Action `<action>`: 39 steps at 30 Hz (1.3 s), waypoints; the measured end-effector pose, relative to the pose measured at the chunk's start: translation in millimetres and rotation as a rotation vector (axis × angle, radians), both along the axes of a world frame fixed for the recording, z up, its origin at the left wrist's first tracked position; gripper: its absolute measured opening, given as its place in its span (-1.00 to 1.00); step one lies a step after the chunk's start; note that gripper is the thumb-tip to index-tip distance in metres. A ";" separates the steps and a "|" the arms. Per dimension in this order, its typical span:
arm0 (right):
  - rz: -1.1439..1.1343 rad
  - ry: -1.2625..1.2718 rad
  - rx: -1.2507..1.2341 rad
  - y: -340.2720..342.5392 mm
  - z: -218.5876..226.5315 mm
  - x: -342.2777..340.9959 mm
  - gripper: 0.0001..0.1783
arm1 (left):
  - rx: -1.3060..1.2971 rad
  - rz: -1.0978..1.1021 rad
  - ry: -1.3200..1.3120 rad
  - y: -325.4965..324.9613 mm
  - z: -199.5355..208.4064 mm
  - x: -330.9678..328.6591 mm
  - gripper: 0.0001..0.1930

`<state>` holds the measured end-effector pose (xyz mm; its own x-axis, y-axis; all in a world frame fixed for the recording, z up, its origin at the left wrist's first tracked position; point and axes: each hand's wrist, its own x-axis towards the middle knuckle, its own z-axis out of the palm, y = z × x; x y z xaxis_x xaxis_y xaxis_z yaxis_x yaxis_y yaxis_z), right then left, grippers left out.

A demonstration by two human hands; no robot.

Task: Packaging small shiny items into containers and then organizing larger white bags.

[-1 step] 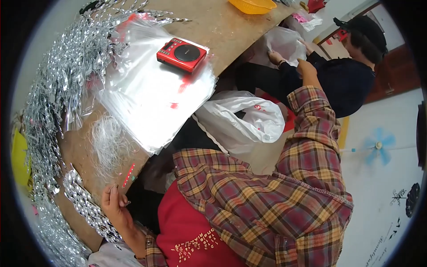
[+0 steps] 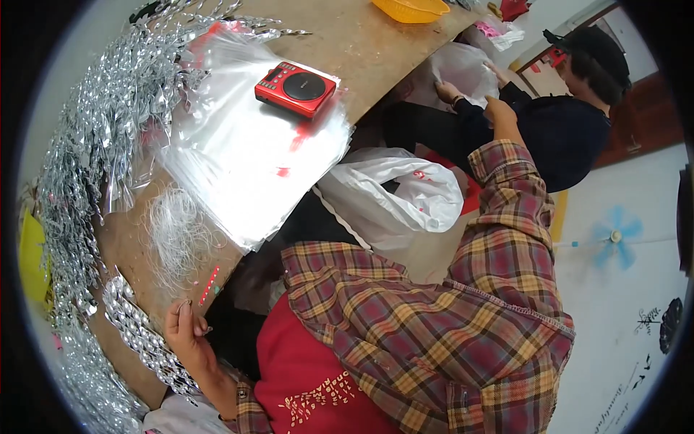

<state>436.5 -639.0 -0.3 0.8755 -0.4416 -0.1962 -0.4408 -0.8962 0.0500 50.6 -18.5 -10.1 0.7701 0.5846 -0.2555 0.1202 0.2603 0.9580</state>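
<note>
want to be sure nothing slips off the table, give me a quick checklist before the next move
1. Left hand at the table edge, beside the silver twists: ok.
2. Left hand's grip: cannot tell.
3. Right hand reaches away toward a white bag; its grip: cannot tell.
4. Clear bag stack overhangs the edge: not ok.
5. Red radio lies flat on the stack: ok.
6. Open white bag sits below the edge: ok.

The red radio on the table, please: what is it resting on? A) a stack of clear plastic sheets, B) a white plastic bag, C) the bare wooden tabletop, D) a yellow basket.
A: the red radio sits on the glossy stack of clear plastic sheets, apart from the yellow basket.
</note>
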 end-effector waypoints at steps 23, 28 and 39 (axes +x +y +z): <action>1.125 0.382 1.498 435.4 63.2 -241.0 -0.66 | -0.091 -0.193 -0.056 -9.7 40.7 -14.9 -0.80; 1.212 0.604 1.554 495.3 20.4 -271.8 -0.68 | -0.161 -0.152 -0.123 -1.7 39.0 -30.9 -0.82; 0.888 0.565 1.686 514.6 9.6 -271.9 -0.88 | -0.050 -0.096 -0.163 15.6 18.9 -30.9 -0.73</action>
<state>164.7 -124.3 9.3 0.4060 0.9000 -0.1586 -0.1651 -0.0985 -0.9814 19.7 -3.0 8.8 0.8552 0.4963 -0.1493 -0.0092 0.3025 0.9531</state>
